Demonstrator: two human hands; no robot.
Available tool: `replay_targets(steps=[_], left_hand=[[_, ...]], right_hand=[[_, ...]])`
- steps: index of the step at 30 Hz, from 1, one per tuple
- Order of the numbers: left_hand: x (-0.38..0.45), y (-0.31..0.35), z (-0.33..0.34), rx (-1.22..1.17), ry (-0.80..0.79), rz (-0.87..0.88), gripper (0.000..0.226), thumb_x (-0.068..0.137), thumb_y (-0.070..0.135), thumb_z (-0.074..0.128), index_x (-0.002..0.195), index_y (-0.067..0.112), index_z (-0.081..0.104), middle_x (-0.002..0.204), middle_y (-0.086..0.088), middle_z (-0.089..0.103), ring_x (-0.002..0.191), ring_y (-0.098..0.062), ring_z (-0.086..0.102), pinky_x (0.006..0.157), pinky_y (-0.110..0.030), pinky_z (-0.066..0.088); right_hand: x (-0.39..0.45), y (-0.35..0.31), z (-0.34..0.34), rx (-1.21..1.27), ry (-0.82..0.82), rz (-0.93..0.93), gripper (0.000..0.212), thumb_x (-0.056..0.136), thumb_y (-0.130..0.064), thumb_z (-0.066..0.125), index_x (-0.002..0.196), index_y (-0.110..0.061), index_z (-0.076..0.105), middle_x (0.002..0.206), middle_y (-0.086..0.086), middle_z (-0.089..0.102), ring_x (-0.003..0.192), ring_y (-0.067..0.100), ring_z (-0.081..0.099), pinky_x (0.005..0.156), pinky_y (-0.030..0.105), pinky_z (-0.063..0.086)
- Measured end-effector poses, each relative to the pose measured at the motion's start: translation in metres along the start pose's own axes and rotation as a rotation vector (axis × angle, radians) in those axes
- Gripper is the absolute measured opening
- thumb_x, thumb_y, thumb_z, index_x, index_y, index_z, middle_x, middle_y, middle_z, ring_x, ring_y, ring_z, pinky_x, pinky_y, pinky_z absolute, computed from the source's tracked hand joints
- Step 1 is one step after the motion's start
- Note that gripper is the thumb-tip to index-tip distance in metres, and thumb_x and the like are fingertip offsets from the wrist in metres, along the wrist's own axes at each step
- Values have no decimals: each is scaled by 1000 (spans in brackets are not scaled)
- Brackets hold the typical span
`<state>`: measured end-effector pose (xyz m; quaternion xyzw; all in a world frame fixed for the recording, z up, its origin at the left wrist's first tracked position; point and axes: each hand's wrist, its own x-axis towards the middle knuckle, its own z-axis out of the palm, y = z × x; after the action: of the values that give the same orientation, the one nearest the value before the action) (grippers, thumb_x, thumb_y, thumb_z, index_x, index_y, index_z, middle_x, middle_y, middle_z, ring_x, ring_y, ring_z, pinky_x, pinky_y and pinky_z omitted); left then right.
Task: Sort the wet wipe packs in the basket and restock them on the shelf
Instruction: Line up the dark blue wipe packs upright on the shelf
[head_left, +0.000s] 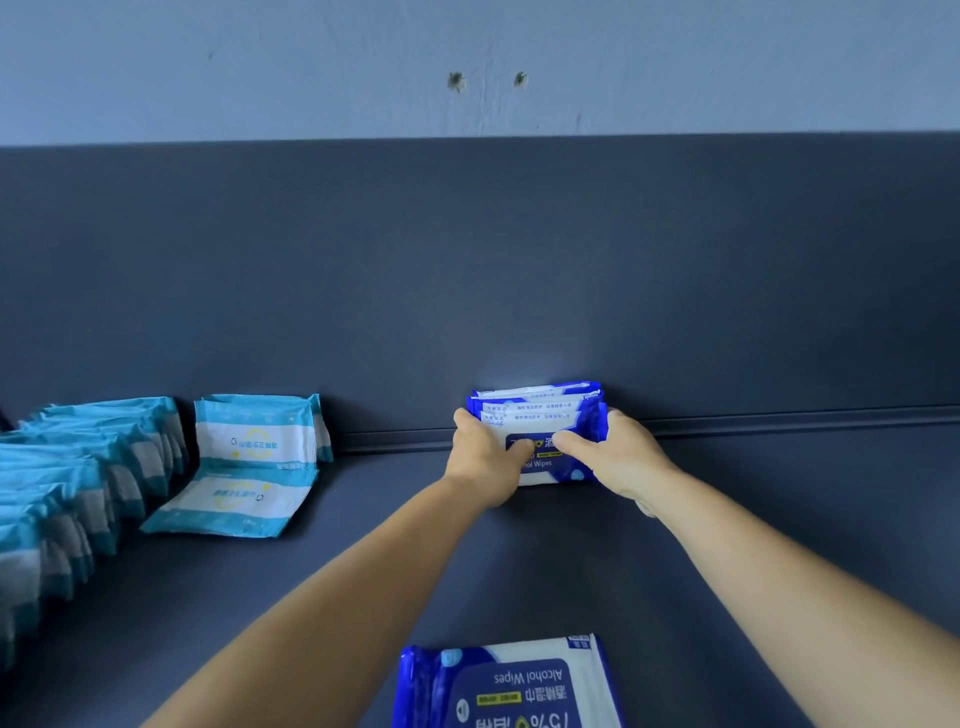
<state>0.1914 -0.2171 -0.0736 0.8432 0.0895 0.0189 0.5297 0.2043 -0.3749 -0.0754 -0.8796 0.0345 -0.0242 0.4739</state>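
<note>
A small stack of dark blue alcohol wipe packs (540, 410) stands upright against the back panel of the dark shelf (779, 519). My left hand (480, 457) grips its left end and my right hand (613, 457) grips its right end, thumbs across the front pack. Another dark blue alcohol wipe pack (509, 686) lies flat at the shelf's front edge, between my forearms. The basket is out of view.
A long row of light teal wipe packs (78, 478) stands along the left. At its right end, one teal pack (257, 436) leans upright against the back panel and another teal pack (234, 501) lies flat in front. A pale wall (467, 62) rises above.
</note>
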Motion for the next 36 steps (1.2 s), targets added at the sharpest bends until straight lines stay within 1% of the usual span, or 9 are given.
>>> replay_targets(steps=[5,9,12,17,23,26,29,33,36], left_hand=[[-7,11,-1,9,27,-54,22,93,27,53,94,14,35,116,-10,54,93,-26,53,75,-31,42],[-9,17,0,3,21,-112,26,94,28,47,94,11,27,98,-5,45,77,-19,41,54,-26,30],[-15,17,-5,11,-11,-131,27,94,28,50,85,15,29,91,-1,43,85,-20,43,63,-24,34],[-34,8,-17,94,-44,-42,44,91,39,60,106,10,31,104,-1,53,76,-13,53,47,-19,39],[-59,-1,-24,306,-138,15,54,83,39,70,116,10,39,117,-6,55,96,-19,56,69,-26,41],[-79,5,-36,564,-240,115,30,86,46,63,95,19,52,95,-1,57,82,-15,55,65,-22,40],[-97,3,-51,785,-437,132,49,78,64,61,105,23,58,99,5,59,92,-17,56,84,-29,45],[-114,-5,-59,894,-551,138,72,64,66,72,118,24,51,111,7,60,100,-17,58,93,-39,47],[-123,-6,-55,895,-487,169,69,75,60,68,126,19,46,119,2,57,100,-19,57,92,-37,48]], right_hand=[[-5,-2,3,57,44,34,33,86,-41,64,104,-15,56,102,-2,63,87,14,58,62,25,42],[-6,-5,5,24,36,60,42,87,-45,62,112,-13,54,107,-1,62,92,18,58,71,30,43],[-11,-8,1,25,37,90,47,85,-48,62,109,-10,50,106,1,60,88,18,56,64,30,41],[-31,-12,-8,-32,12,101,55,83,-53,64,111,-9,44,104,0,55,91,20,54,69,32,43],[-61,-12,-13,-175,-61,58,59,77,-43,74,115,-12,41,110,0,55,91,18,51,72,30,41],[-82,-16,-21,-260,-98,39,60,78,-48,71,121,-16,43,107,-3,50,90,18,51,65,28,40],[-105,-16,-25,-346,-197,-41,39,70,-52,72,91,-26,53,99,-2,53,76,13,50,54,25,35],[-126,-14,-23,-509,-233,-38,61,73,-53,73,120,-24,47,116,0,43,110,19,46,75,27,38],[-123,-12,-23,-424,-151,-51,46,75,-41,75,103,-20,46,110,0,43,82,16,49,56,25,35]])
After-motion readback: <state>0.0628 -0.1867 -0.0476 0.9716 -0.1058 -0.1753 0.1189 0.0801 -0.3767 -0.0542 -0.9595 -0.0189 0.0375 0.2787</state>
